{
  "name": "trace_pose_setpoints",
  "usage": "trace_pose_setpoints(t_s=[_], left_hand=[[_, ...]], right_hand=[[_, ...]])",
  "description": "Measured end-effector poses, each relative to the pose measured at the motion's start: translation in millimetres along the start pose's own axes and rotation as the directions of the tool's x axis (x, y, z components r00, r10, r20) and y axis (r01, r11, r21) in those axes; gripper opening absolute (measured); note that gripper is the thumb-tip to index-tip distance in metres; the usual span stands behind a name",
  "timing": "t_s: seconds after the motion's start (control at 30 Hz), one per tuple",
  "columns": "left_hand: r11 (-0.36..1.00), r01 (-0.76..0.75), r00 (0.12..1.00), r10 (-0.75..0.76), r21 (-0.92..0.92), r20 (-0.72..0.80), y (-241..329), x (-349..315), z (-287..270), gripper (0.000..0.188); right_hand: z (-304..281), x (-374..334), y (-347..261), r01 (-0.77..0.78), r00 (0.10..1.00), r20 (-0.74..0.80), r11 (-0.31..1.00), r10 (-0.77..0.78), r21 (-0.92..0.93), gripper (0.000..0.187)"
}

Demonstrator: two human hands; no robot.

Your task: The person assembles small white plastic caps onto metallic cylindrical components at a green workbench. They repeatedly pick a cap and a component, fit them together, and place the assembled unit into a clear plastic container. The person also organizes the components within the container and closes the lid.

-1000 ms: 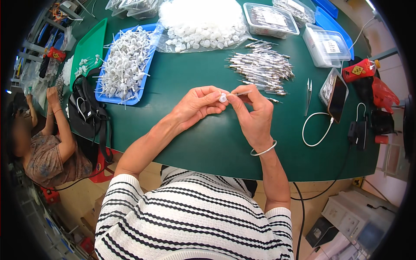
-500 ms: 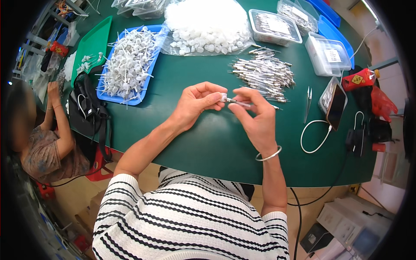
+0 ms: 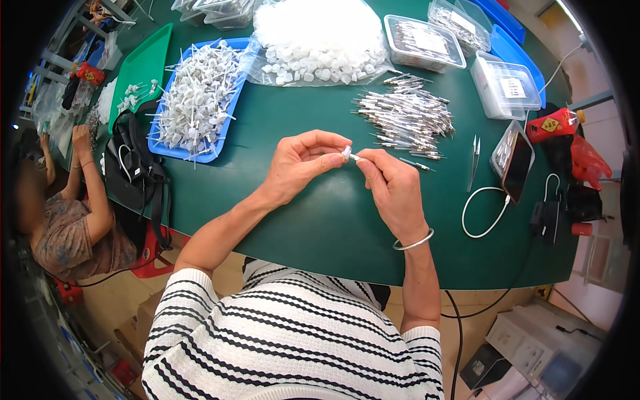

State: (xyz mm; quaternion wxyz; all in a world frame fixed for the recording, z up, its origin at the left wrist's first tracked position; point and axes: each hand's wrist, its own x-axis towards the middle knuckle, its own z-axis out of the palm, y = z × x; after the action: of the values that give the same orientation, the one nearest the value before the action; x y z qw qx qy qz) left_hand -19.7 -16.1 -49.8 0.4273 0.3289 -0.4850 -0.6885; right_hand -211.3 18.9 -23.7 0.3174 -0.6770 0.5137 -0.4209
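A white cap [image 3: 346,153] is being pinched by the left hand [image 3: 300,167] above the green table [image 3: 307,233]; a thin rod [image 3: 355,158], meeting the cap, is being gripped by the right hand [image 3: 395,187].

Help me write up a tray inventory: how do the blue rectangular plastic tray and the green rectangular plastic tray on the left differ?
The blue rectangular plastic tray is heaped with small white-headed, thin-stemmed pieces; the green rectangular plastic tray holds only a few, leaving much of it bare. The blue one lies nearer the person's left hand; the green one lies farther left. Both hold similar-looking white pieces.
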Motion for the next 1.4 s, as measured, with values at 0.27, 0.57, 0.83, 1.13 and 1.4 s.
trace_pose_setpoints(t_s=[0.27,0.57,0.83,1.13,1.4], left_hand=[[1.0,0.018,0.999,-0.018,-0.01,0.044,2.2,1.8,-2.3,0.023],[0.996,0.088,0.995,-0.087,-0.016,0.046,2.7,1.0,-4.6,0.02],[0.991,0.098,0.994,-0.093,-0.091,0.06,0.2,0.6,-1.8,0.019],[0.991,0.075,0.995,-0.068,-0.114,0.069,-3.9,-2.8,-2.8,0.02],[0.995,0.089,0.995,-0.087,-0.036,0.043,2.3,-4.2,1.2,0.015]], right_hand=[[0.0,0.1,-2.9,0.095,0.995,0.006,0.981,-0.095,-0.169,0.011],[6.7,-1.2,2.4,0.191,0.98,-0.016,0.962,-0.198,-0.195,0.009],[5.1,-2.5,3.1,-0.021,0.999,0.043,0.999,0.02,0.039,0.014],[12.3,-3.5,2.8,0.084,0.996,-0.026,0.994,-0.086,-0.069,0.014],[7.6,-1.8,8.5,0.277,0.96,0.018,0.94,-0.279,-0.201,0.01]])
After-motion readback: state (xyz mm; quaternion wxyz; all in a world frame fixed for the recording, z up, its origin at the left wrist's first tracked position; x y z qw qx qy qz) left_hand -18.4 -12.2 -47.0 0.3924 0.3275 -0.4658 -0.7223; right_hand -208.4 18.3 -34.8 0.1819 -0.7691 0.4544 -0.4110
